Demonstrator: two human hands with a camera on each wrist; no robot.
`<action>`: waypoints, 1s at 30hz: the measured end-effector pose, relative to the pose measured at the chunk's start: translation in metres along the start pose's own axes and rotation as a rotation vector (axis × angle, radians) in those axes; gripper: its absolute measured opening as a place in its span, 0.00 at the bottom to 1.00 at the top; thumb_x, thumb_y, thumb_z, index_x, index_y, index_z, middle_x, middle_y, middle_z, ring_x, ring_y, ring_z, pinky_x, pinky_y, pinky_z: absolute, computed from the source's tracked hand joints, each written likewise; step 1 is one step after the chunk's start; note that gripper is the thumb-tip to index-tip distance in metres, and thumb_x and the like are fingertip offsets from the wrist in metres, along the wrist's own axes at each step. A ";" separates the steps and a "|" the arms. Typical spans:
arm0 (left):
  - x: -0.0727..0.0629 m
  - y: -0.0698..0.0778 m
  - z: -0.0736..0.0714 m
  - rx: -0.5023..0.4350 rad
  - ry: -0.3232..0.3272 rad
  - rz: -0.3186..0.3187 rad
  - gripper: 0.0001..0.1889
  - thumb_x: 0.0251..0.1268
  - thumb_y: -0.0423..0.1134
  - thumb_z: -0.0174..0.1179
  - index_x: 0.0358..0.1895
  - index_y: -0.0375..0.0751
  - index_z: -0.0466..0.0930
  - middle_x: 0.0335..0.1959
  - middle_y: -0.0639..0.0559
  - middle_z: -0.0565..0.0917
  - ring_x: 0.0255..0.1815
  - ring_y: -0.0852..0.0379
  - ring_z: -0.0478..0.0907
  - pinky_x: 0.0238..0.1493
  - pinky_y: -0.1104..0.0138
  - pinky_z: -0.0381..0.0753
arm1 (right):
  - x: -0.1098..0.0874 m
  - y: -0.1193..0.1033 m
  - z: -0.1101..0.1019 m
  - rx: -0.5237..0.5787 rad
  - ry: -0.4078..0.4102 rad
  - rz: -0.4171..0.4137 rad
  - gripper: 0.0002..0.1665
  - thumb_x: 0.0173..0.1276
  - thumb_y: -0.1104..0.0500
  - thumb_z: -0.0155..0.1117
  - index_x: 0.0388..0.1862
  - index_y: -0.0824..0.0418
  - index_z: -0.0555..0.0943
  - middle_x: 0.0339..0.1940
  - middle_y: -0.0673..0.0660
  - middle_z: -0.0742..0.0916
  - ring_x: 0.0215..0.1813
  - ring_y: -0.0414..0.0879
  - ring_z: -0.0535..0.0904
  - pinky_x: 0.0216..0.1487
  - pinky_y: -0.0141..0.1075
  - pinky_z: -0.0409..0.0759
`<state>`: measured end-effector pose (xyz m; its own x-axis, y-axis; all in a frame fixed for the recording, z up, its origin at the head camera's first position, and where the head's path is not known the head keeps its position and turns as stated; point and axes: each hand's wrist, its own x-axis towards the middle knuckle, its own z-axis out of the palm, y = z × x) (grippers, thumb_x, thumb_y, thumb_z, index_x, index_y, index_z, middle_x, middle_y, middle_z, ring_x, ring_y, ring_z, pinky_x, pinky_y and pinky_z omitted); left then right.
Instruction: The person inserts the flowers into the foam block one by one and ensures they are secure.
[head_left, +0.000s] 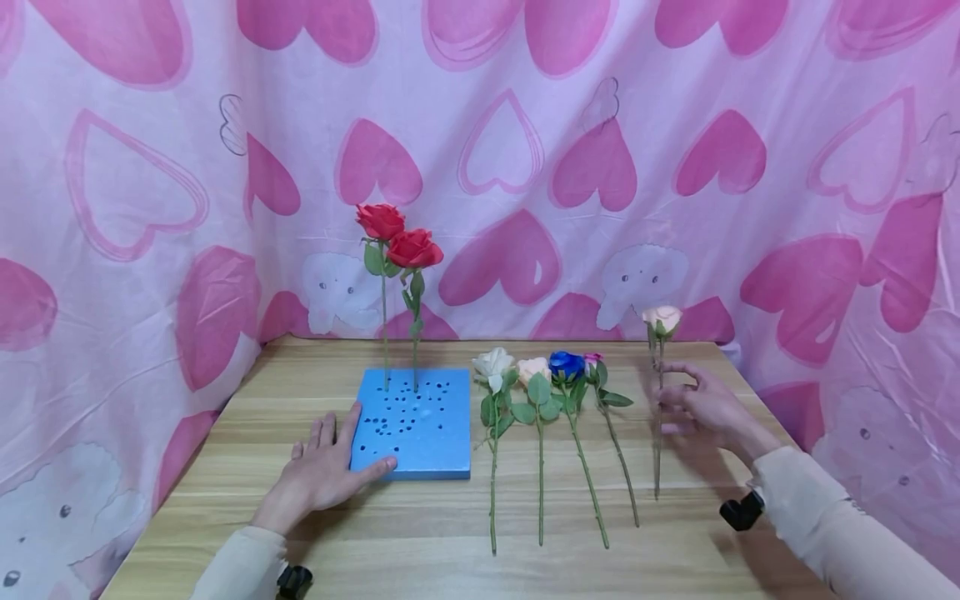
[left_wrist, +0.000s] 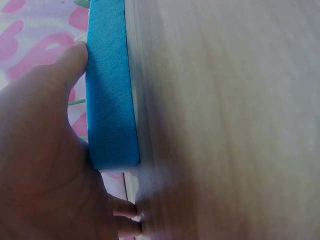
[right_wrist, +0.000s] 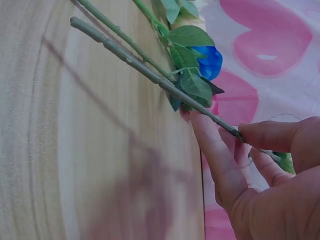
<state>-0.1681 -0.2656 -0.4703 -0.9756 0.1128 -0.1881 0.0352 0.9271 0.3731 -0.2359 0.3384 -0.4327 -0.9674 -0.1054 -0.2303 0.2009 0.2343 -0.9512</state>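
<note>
A pale pink artificial rose (head_left: 663, 320) stands nearly upright in the right hand (head_left: 708, 407), which pinches its stem (right_wrist: 145, 70) between thumb and fingers above the table's right side. The lower stem end hangs free of the fingers. My left hand (head_left: 318, 468) rests at the near left corner of a blue foam block (head_left: 438, 446), its thumb (left_wrist: 75, 60) on the block and its fingers spread along the left side. Many small holes dot the block's top. Two red roses (head_left: 415, 249) stand upright in holes toward its back.
To the right of the block, a white rose (head_left: 492, 365), a cream rose (head_left: 532, 370), a blue rose (head_left: 566, 365) and a small pink flower (head_left: 593, 358) lie in a row, stems toward the front. A heart-patterned curtain (head_left: 502, 50) surrounds the wooden table (head_left: 420, 533).
</note>
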 end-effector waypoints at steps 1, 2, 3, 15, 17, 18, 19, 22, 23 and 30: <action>0.000 0.000 0.000 -0.001 -0.002 -0.002 0.67 0.70 0.85 0.53 0.94 0.41 0.37 0.87 0.15 0.43 0.87 0.13 0.38 0.79 0.17 0.43 | 0.000 -0.001 -0.001 0.001 -0.002 -0.003 0.43 0.85 0.69 0.61 0.90 0.65 0.52 0.49 0.53 0.89 0.51 0.54 0.91 0.52 0.54 0.94; 0.000 0.000 0.000 -0.001 -0.002 -0.001 0.67 0.69 0.85 0.53 0.94 0.41 0.37 0.87 0.15 0.43 0.87 0.13 0.38 0.79 0.17 0.43 | 0.000 -0.002 -0.001 0.000 0.001 -0.008 0.43 0.84 0.69 0.61 0.90 0.65 0.52 0.48 0.52 0.90 0.50 0.53 0.91 0.52 0.54 0.94; 0.000 0.000 0.000 -0.002 -0.001 -0.002 0.67 0.69 0.85 0.53 0.94 0.41 0.37 0.87 0.15 0.43 0.87 0.13 0.38 0.79 0.17 0.43 | 0.000 -0.004 -0.002 -0.001 0.002 -0.013 0.43 0.84 0.69 0.61 0.90 0.66 0.52 0.47 0.52 0.90 0.50 0.51 0.91 0.52 0.53 0.94; 0.000 -0.001 0.000 -0.006 0.004 0.004 0.67 0.70 0.85 0.53 0.94 0.41 0.37 0.87 0.14 0.43 0.87 0.12 0.39 0.78 0.16 0.44 | 0.002 -0.021 -0.006 -0.070 0.038 -0.071 0.39 0.84 0.70 0.62 0.86 0.67 0.57 0.50 0.57 0.89 0.50 0.47 0.88 0.53 0.55 0.94; 0.000 -0.001 0.000 -0.006 0.004 0.003 0.67 0.70 0.85 0.53 0.94 0.41 0.37 0.87 0.14 0.43 0.87 0.12 0.39 0.78 0.16 0.44 | 0.002 -0.023 -0.006 -0.087 0.038 -0.094 0.38 0.84 0.70 0.62 0.85 0.67 0.59 0.51 0.59 0.88 0.51 0.47 0.88 0.53 0.56 0.94; 0.000 -0.001 0.000 -0.006 0.003 0.003 0.67 0.70 0.85 0.53 0.94 0.41 0.37 0.87 0.14 0.43 0.87 0.12 0.39 0.78 0.16 0.44 | 0.002 -0.024 -0.005 -0.091 0.040 -0.102 0.37 0.84 0.69 0.62 0.85 0.68 0.59 0.51 0.58 0.88 0.51 0.47 0.88 0.53 0.56 0.94; 0.000 -0.001 0.000 -0.004 0.000 0.001 0.67 0.70 0.85 0.53 0.94 0.41 0.37 0.87 0.15 0.43 0.87 0.12 0.39 0.78 0.16 0.44 | 0.003 -0.025 -0.004 -0.090 0.042 -0.108 0.37 0.84 0.69 0.62 0.85 0.68 0.59 0.51 0.58 0.88 0.50 0.46 0.88 0.52 0.57 0.94; 0.000 -0.002 0.000 -0.002 -0.004 -0.004 0.67 0.70 0.85 0.53 0.94 0.41 0.37 0.87 0.15 0.43 0.87 0.12 0.38 0.78 0.16 0.43 | 0.004 -0.028 -0.004 -0.096 0.048 -0.125 0.37 0.86 0.68 0.61 0.85 0.70 0.58 0.49 0.55 0.89 0.49 0.44 0.89 0.51 0.56 0.94; 0.000 -0.002 0.000 -0.002 -0.005 -0.006 0.67 0.70 0.85 0.53 0.94 0.41 0.36 0.88 0.15 0.43 0.87 0.12 0.38 0.79 0.16 0.43 | 0.005 -0.028 -0.003 -0.096 0.054 -0.127 0.36 0.86 0.68 0.61 0.85 0.70 0.58 0.49 0.54 0.89 0.49 0.43 0.89 0.50 0.56 0.94; 0.001 -0.001 0.000 0.002 0.003 0.002 0.67 0.70 0.85 0.52 0.93 0.40 0.37 0.87 0.15 0.43 0.87 0.12 0.38 0.79 0.17 0.43 | 0.010 -0.033 0.002 -0.092 0.081 -0.132 0.35 0.85 0.67 0.65 0.84 0.67 0.62 0.50 0.53 0.88 0.49 0.43 0.89 0.52 0.56 0.94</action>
<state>-0.1688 -0.2661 -0.4705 -0.9762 0.1138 -0.1846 0.0378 0.9275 0.3720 -0.2519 0.3273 -0.4045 -0.9945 -0.0634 -0.0836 0.0599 0.3119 -0.9482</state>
